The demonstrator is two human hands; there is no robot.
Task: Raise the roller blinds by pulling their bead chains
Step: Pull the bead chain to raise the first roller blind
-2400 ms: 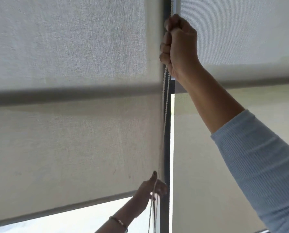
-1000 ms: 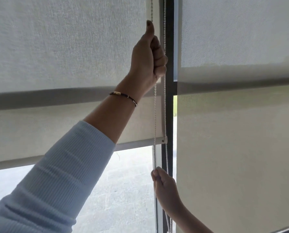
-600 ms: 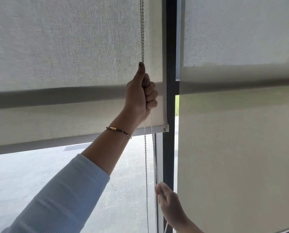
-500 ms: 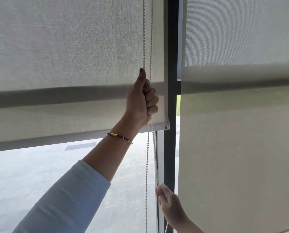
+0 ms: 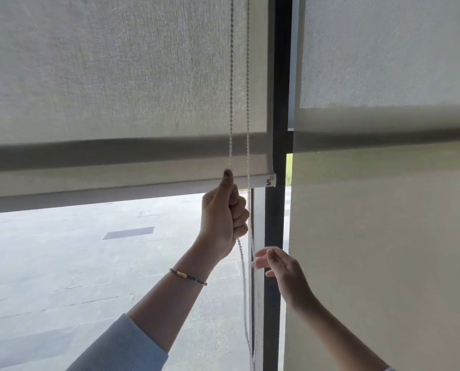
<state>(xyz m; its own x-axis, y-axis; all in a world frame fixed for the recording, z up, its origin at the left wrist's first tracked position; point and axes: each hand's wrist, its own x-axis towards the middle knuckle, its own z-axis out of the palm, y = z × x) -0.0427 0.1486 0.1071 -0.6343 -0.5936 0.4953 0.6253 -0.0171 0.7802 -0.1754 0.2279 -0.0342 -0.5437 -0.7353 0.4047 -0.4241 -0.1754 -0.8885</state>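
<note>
A: Where is the left hand [image 5: 223, 220]?

B: Raised in front of the window, forearm angled up from the lower left, pale blue ribbed sleeve [image 5: 122, 346] pushed back, thin dark bracelet with a gold bead [image 5: 187, 276] on the wrist. The hand is a closed fist with the thumb pointing up, gripping the left strand of the white bead chain [image 5: 231, 76], just under the bottom bar of the left blind.

A: And the right hand [image 5: 279, 269]?

B: Lower and to the right, beside the dark vertical window frame post [image 5: 273, 223]. Its fingers are loosely spread and motion-blurred; the fingertips are at the right strand of the chain, but I cannot tell whether they grip it.

A: The blinds?

B: The beige woven roller blind on the left [image 5: 116, 76] is partly raised; its pale bottom bar [image 5: 143, 191] hangs level with the left thumb, and grey paving [image 5: 76, 263] shows through the glass beneath. The beige roller blind on the right [image 5: 384, 236] hangs down past the bottom of the view. Both chain strands run down in front of the left blind's right edge.
</note>
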